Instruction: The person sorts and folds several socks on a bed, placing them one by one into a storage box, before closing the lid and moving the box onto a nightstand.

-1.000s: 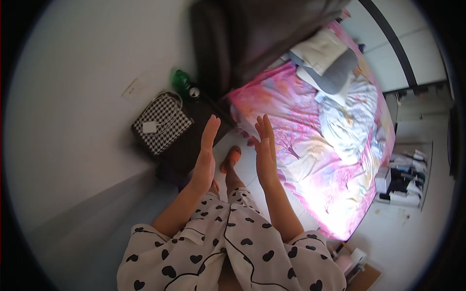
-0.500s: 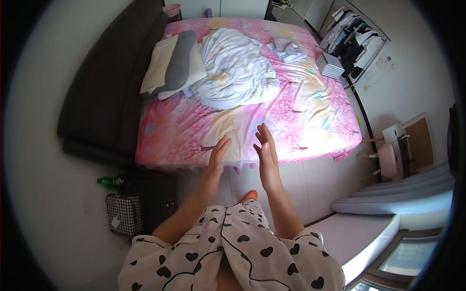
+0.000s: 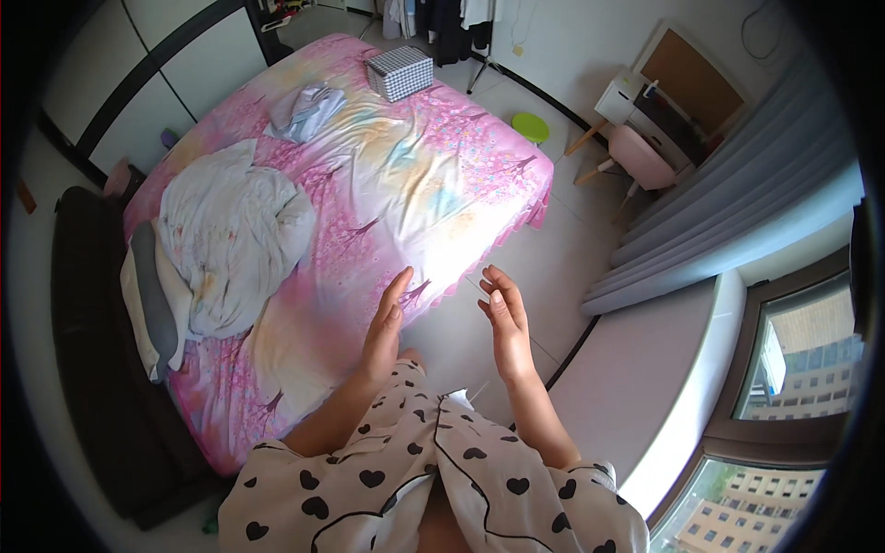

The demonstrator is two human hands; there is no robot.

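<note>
Both of my hands are raised in front of me with their palms facing each other and a gap between them. My left hand (image 3: 383, 330) holds nothing, its fingers stretched out, and it appears against the near edge of the bed. My right hand (image 3: 506, 323) is also empty, its fingers apart and slightly curved, over the floor beside the bed. The bed wears a pink patterned sheet (image 3: 369, 230). On it lie a rumpled white quilt (image 3: 230, 235), a cream and grey pillow (image 3: 157, 300), a folded pale cloth (image 3: 306, 112) and a checked box (image 3: 400, 74).
A dark headboard (image 3: 88, 359) lines the bed's left side. To the right are a pink chair (image 3: 639, 158), a small desk (image 3: 671, 129), a green stool (image 3: 530, 127) and a grey curtain (image 3: 719, 221). A white window ledge (image 3: 650, 369) runs alongside me. Clothes (image 3: 442, 26) hang at the back.
My view has turned to the right, so the bed now lies more to my left and the window shows more. Both hands stay raised, empty and apart.
</note>
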